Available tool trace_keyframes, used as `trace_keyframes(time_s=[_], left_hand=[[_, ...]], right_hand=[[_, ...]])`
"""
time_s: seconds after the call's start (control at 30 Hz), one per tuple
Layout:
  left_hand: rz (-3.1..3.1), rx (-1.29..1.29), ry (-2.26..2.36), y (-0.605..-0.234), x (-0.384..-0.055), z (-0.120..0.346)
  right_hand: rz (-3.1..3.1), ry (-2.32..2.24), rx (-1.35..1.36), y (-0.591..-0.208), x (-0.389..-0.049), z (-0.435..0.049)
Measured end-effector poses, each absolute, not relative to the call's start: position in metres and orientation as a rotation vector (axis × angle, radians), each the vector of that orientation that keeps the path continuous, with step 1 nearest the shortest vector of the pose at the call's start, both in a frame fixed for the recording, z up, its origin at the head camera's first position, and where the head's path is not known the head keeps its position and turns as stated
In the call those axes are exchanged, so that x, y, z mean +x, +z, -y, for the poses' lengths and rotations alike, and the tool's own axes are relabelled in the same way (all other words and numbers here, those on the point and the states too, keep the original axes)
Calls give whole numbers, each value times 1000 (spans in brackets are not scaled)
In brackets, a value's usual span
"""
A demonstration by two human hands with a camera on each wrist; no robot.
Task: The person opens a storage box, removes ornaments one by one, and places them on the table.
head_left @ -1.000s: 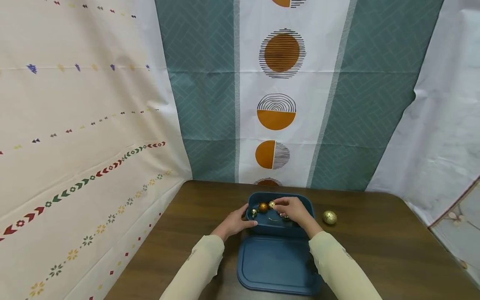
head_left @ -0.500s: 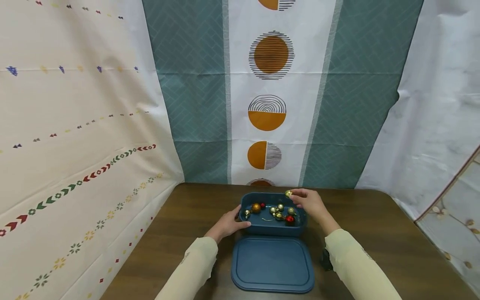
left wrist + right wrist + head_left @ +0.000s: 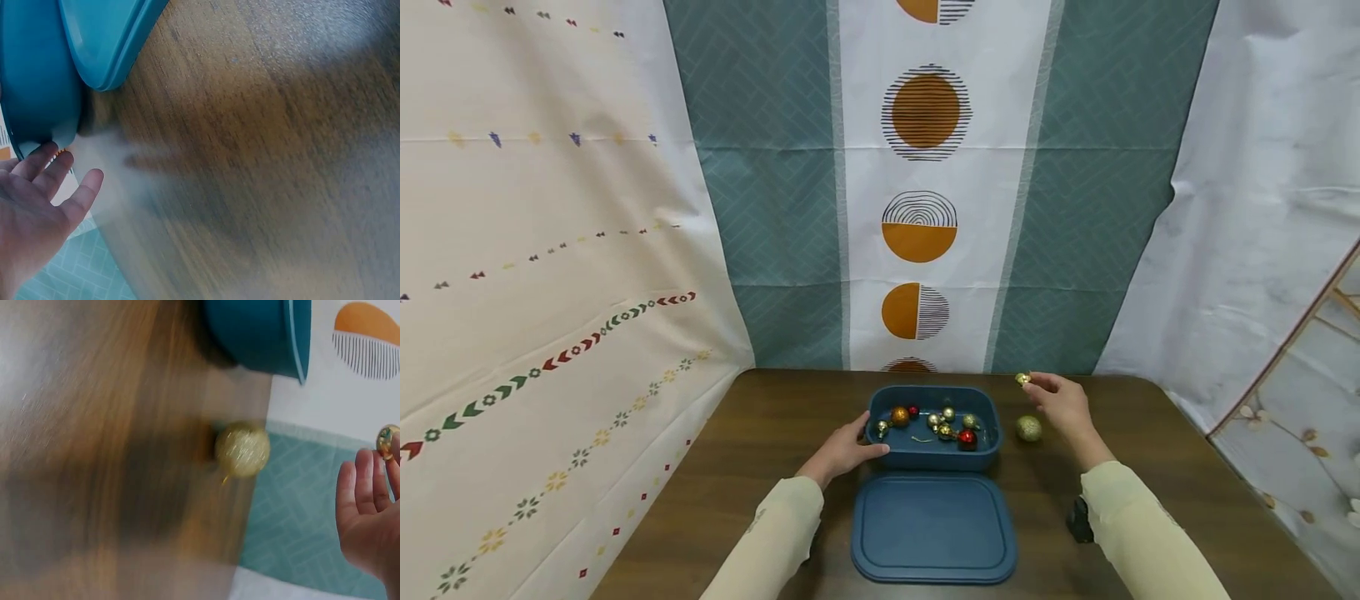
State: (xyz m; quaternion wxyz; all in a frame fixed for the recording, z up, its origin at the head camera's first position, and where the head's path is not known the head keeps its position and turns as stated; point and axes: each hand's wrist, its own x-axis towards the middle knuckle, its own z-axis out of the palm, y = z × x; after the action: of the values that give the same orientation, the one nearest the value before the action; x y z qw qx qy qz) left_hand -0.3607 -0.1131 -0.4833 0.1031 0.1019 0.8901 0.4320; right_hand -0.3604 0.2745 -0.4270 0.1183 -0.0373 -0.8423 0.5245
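Note:
A small shiny gold bauble (image 3: 1022,379) is pinched between the fingertips of my right hand (image 3: 1067,410), raised over the table right of a blue box (image 3: 933,460). In the right wrist view this gold bauble (image 3: 385,442) shows only partly at the edge. My left hand (image 3: 841,452) rests against the box's left end, its fingers loosely extended on the wall in the left wrist view. Inside the box lie an orange bauble (image 3: 900,417), a red bauble (image 3: 967,439) and several small gold ones. A larger glittery gold bauble (image 3: 1028,428) sits on the table below my right hand.
The blue lid (image 3: 934,529) lies flat on the wooden table (image 3: 730,500), just in front of the box. A small black object (image 3: 1079,521) shows beside the right sleeve. Patterned cloths (image 3: 790,250) hang behind and beside the table.
My right hand has lifted the small gold bauble out of the box and carried it right, past the box's rim. My left hand stays at the box. The head view has shifted slightly right.

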Motion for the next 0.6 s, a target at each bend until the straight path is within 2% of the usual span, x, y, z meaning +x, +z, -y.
trace_keyframes(time_s=[0.6], left_hand=[[-2636, 299, 1265, -483, -361, 113]], right_hand=[[2186, 1481, -512, -460, -347, -308]])
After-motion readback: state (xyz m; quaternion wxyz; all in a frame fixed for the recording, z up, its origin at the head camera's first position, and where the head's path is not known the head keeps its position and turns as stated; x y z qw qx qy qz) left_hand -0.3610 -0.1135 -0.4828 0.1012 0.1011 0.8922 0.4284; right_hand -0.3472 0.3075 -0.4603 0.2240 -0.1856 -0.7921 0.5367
